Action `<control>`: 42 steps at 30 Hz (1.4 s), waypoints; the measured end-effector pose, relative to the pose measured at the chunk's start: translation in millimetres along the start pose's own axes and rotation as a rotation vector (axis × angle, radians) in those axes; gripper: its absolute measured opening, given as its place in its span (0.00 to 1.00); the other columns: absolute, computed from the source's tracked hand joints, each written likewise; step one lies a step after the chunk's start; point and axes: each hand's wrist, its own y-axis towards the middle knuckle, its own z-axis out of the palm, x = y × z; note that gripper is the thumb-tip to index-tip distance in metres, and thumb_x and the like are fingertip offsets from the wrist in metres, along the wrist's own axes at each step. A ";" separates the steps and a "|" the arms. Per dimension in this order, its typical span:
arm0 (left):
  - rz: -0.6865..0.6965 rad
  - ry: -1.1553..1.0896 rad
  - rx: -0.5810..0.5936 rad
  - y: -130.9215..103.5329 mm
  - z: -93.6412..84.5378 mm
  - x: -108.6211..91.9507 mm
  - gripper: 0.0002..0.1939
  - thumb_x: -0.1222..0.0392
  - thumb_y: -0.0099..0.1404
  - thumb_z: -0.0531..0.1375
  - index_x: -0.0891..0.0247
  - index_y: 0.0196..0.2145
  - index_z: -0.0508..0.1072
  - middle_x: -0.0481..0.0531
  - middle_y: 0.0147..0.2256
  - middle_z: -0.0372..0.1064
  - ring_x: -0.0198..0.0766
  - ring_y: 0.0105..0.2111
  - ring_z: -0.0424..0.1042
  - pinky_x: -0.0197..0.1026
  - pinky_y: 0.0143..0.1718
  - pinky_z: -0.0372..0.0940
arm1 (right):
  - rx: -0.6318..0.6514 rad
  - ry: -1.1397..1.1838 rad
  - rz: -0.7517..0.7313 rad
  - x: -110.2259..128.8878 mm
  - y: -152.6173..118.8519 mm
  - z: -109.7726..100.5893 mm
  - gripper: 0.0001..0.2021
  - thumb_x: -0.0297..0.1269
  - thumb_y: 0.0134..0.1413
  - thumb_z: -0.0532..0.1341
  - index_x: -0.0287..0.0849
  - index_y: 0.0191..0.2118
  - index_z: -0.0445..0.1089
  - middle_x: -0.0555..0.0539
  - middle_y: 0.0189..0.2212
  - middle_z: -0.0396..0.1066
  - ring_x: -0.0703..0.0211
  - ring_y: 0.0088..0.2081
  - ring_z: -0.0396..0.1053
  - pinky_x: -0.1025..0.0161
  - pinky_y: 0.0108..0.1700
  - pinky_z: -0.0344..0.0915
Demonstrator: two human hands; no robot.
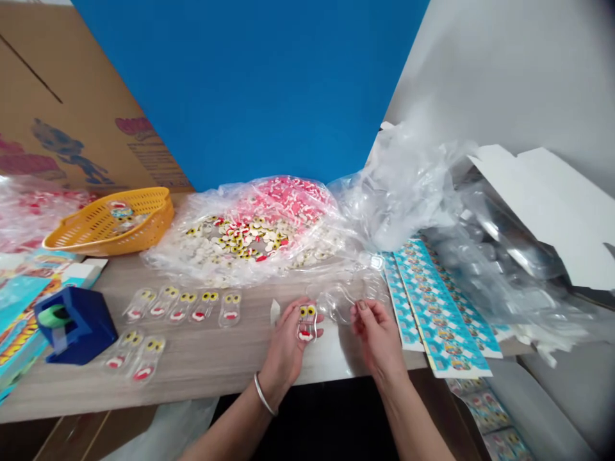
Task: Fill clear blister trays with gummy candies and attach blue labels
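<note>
My left hand (288, 339) is closed around a clear plastic blister shell (306, 323), held face up over the table's front edge. Two yellow eye pieces sit at the top of the shell and a red-and-white mouth piece at the bottom. My right hand (377, 333) has thumb and fingers pinched together; what is between them, if anything, I cannot make out. Beside those fingertips lie clear empty shells (336, 302). Several filled shells (177, 306) with the same eyes and mouths lie in two rows on the left, apart from my hands.
Behind my hands a plastic bag (254, 237) spreads out with loose eye and mouth pieces. A yellow basket (115, 221) and blue tape dispenser (77, 326) stand left. Printed blue card sheets (437, 314) and crumpled clear bags (408, 186) lie right. A blue panel (259, 89) closes the back.
</note>
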 end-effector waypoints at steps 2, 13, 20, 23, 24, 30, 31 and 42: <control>-0.041 -0.019 0.016 -1.7 1.7 -3.1 0.21 0.48 0.64 0.62 0.64 0.49 0.72 0.63 0.52 0.71 0.47 0.40 0.77 0.43 0.34 0.72 | 0.069 0.063 0.098 2.4 -2.5 6.2 0.18 0.51 0.44 0.72 0.42 0.29 0.70 0.53 0.21 0.68 0.67 0.19 0.59 0.69 0.20 0.55; 0.066 -0.227 0.089 -12.5 -1.4 -7.3 0.25 0.55 0.59 0.67 0.60 0.54 0.69 0.57 0.48 0.74 0.49 0.49 0.74 0.47 0.48 0.67 | 0.112 -0.133 0.027 -24.7 -38.2 46.9 0.13 0.48 0.53 0.67 0.45 0.34 0.68 0.53 0.27 0.69 0.61 0.25 0.67 0.63 0.27 0.68; 0.140 -0.230 0.029 -14.5 -10.3 -11.5 0.20 0.64 0.57 0.66 0.59 0.49 0.72 0.52 0.47 0.75 0.44 0.49 0.74 0.44 0.52 0.65 | 0.216 -0.437 -0.122 -31.9 -52.0 57.3 0.09 0.42 0.57 0.63 0.45 0.30 0.68 0.52 0.25 0.69 0.60 0.26 0.65 0.63 0.31 0.63; 0.120 -0.235 0.001 -18.1 -23.9 -17.3 0.18 0.64 0.56 0.68 0.60 0.45 0.75 0.54 0.46 0.76 0.45 0.49 0.74 0.44 0.52 0.65 | 0.303 -0.495 -0.106 -31.8 -50.8 62.1 0.09 0.41 0.53 0.65 0.45 0.28 0.67 0.52 0.24 0.68 0.60 0.25 0.64 0.63 0.29 0.61; 0.116 -0.226 0.008 -20.4 -30.7 -19.3 0.17 0.64 0.56 0.68 0.61 0.45 0.75 0.55 0.46 0.76 0.45 0.49 0.74 0.44 0.52 0.65 | 0.341 -0.468 -0.082 -31.8 -50.2 65.5 0.09 0.42 0.52 0.66 0.45 0.30 0.67 0.52 0.25 0.70 0.60 0.26 0.64 0.64 0.30 0.61; 0.152 -0.136 -0.033 -49.1 -89.6 -35.9 0.16 0.63 0.57 0.66 0.63 0.45 0.77 0.58 0.47 0.76 0.44 0.45 0.75 0.42 0.48 0.66 | 0.696 -0.169 0.189 -53.4 -64.9 115.5 0.10 0.43 0.50 0.67 0.44 0.34 0.69 0.54 0.24 0.71 0.62 0.25 0.67 0.65 0.29 0.64; 0.186 -0.099 -0.098 -55.7 -101.3 -39.7 0.18 0.63 0.58 0.66 0.63 0.47 0.77 0.58 0.48 0.76 0.44 0.46 0.75 0.42 0.48 0.66 | 0.729 -0.172 0.205 -61.9 -70.7 128.0 0.09 0.42 0.50 0.66 0.44 0.33 0.69 0.55 0.22 0.70 0.62 0.23 0.66 0.66 0.28 0.63; 0.617 0.724 -0.659 -94.8 -194.8 -48.1 0.17 0.64 0.54 0.70 0.53 0.43 0.79 0.57 0.52 0.73 0.55 0.61 0.61 0.53 0.66 0.48 | 0.826 -0.852 -0.294 -101.1 -99.9 244.6 0.24 0.27 0.53 0.59 0.41 0.57 0.66 0.47 0.30 0.76 0.51 0.32 0.75 0.58 0.37 0.67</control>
